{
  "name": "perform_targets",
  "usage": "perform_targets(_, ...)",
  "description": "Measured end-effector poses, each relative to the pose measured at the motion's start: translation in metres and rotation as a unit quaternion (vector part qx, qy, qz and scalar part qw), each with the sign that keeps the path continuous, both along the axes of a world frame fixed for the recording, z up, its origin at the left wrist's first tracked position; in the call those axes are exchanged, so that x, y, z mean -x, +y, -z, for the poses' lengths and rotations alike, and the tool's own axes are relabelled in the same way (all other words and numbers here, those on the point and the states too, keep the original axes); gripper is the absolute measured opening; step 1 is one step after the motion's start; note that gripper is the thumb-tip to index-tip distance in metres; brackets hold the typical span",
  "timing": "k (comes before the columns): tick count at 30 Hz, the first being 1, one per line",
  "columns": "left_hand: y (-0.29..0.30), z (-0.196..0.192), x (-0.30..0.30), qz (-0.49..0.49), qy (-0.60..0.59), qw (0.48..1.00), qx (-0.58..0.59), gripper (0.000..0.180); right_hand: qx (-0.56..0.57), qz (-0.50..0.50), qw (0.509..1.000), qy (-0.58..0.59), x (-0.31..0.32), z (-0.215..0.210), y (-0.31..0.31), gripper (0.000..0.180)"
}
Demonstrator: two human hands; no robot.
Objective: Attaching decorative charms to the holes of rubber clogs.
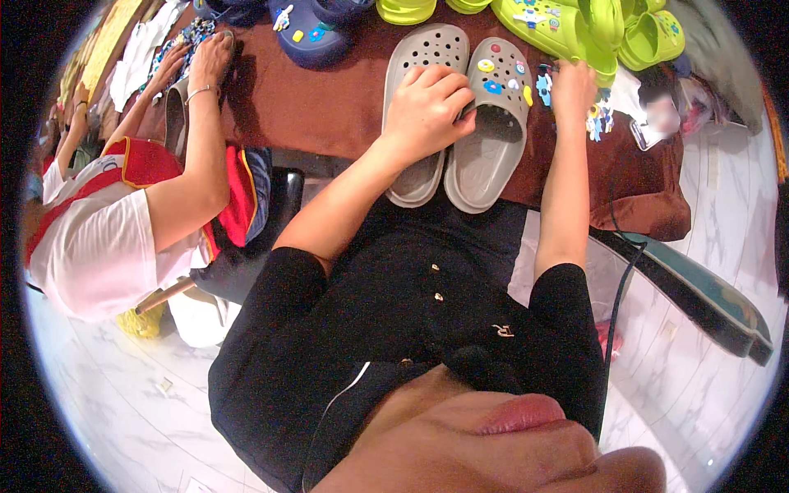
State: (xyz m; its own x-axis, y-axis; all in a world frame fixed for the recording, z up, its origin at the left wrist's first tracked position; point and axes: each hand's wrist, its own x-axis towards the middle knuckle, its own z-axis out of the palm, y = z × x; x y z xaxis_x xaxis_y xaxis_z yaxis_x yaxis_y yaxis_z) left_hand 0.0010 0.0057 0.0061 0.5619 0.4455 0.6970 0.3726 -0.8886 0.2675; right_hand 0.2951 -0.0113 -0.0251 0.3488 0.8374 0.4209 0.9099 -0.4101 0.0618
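Two grey clogs stand side by side at the front edge of the cloth-covered table. On the left grey clog only bare holes show; the right grey clog carries several colourful shoe charms, among them a blue flower. My left hand lies over the left clog's upper, its fingers curled and its thumb near the gap between the clogs; anything in its grip is hidden. To the right of the pair, my right hand reaches down among loose shoe charms, fingers drawn together, their tips hard to see.
Lime green clogs and dark blue clogs line the far side of the brown tablecloth. At the left, a co-worker's hand touches another shoe. A dark cable hangs beside my right arm.
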Motion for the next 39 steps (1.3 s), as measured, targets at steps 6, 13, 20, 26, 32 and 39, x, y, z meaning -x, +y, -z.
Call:
perform_targets(6,0.001,0.0,0.002,0.001,-0.004,1.0,-0.005,0.022,-0.023,-0.03,0.998,-0.044,-0.007,0.008,0.008,0.016)
perform_targets(13,0.001,0.003,0.002,0.002,0.003,1.0,-0.003,0.02,-0.053,-0.103,0.99,0.08,-0.036,0.013,-0.003,0.012)
perform_targets(20,0.001,0.001,0.002,-0.002,0.003,1.0,0.0,0.022,-0.112,-0.068,0.965,0.229,-0.026,0.005,-0.044,0.024)
perform_targets(26,0.001,0.002,0.001,-0.005,0.006,1.0,-0.003,0.023,-0.034,-0.184,0.977,0.101,0.028,0.005,-0.068,0.03)
perform_targets(32,0.001,0.001,0.001,-0.004,0.008,1.0,-0.003,0.024,-0.05,-0.168,0.963,0.205,0.022,0.01,-0.092,0.024)
perform_targets(39,0.001,0.0,0.001,-0.004,0.004,1.0,-0.002,0.023,-0.112,-0.105,0.969,0.193,0.008,-0.013,-0.078,0.019)
